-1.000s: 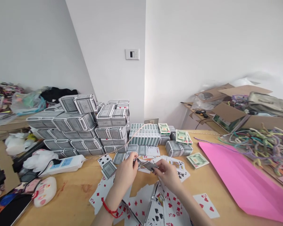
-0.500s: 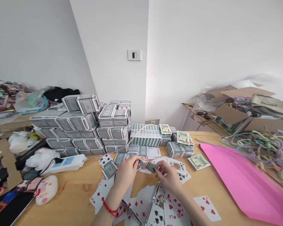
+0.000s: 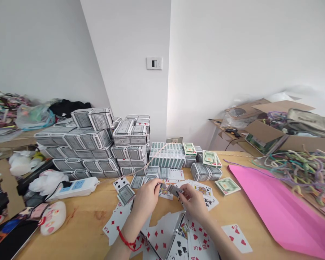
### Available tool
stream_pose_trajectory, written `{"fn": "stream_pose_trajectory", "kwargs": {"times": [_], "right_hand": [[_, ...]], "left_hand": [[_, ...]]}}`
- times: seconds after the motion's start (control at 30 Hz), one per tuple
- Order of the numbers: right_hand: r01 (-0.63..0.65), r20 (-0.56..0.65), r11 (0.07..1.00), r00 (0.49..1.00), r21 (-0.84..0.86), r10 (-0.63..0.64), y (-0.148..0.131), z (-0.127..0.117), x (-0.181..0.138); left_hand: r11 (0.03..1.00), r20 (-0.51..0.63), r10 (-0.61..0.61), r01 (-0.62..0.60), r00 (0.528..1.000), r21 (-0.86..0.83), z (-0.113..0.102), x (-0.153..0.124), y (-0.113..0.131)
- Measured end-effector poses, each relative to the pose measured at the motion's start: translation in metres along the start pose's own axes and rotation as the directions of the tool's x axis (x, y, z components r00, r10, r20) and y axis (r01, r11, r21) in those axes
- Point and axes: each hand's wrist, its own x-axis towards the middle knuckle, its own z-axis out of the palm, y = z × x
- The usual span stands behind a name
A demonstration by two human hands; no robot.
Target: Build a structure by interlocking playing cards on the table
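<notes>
My left hand (image 3: pixel 151 191), a red string bracelet (image 3: pixel 127 241) at its wrist, pinches a small grey-patterned piece (image 3: pixel 162 185) that looks like part of a playing card. Facing it, my right hand (image 3: pixel 191 198) has thumb and fingers closed on a folded playing card (image 3: pixel 173 190) with a grey back. The two pieces are close, with a narrow gap between them. Below my hands is an open shape made of playing cards (image 3: pixel 162 234), its dark edges showing. Loose playing cards (image 3: pixel 115 225) lie face up around it, partly hidden by my forearms.
Stacked blocks of folded cards (image 3: pixel 89 139) stand at the back left. Card boxes (image 3: pixel 168 155) line the back middle; another card box (image 3: pixel 227 186) lies to the right. A pink sheet (image 3: pixel 276 213) covers the right side. A white power strip (image 3: pixel 78 188) sits left.
Both hands stay nearly in place, with only slight finger movement. The card piece in my right hand has tilted a little. The view has shifted very slightly.
</notes>
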Motion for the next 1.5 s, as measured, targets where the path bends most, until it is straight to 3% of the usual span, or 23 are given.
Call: {"fn": "stream_pose_trajectory", "kwargs": {"times": [0.87,1.5], "right_hand": [[0.045,0.010,0.999,0.999,-0.027,-0.044,-0.007,0.001,-0.003],[0.253,0.015,0.948,0.967,-0.193,-0.255,0.000,0.000,-0.005]], "left_hand": [[0.994,0.025,0.023,-0.026,0.999,0.108,0.005,-0.004,0.005],[0.982,0.044,0.165,-0.168,0.985,0.090,0.014,-0.005,-0.001]]}}
